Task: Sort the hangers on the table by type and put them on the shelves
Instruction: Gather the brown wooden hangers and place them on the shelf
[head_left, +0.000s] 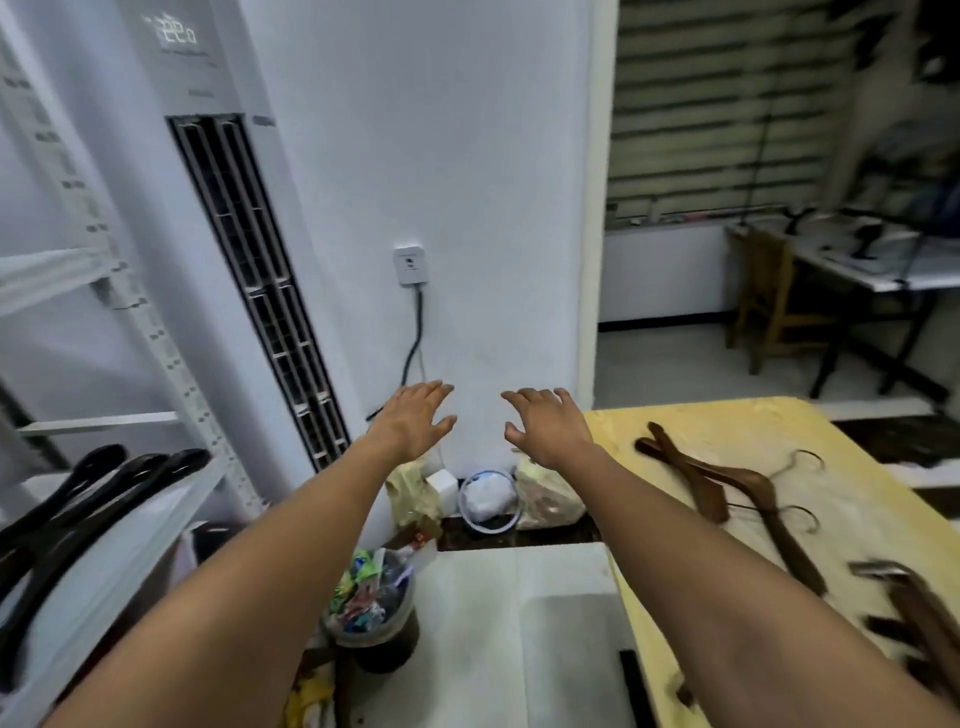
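Note:
Two brown wooden hangers (737, 483) with wire hooks lie crossed on the yellow table (727, 415) at the right. More brown hangers with metal clips (914, 613) lie blurred near the table's right front. Several black hangers (88, 499) rest on a white shelf (119, 561) at the lower left. My left hand (415, 421) and my right hand (545, 426) are stretched forward in mid-air between shelf and table, fingers spread, palms down, holding nothing.
A white shelving rack (130, 306) stands at the left beside a tall floor air conditioner (249, 249). Below my arms on the floor are a full waste bin (374, 608), plastic bags and a small bowl (488, 501). A wooden chair and desk stand at far right.

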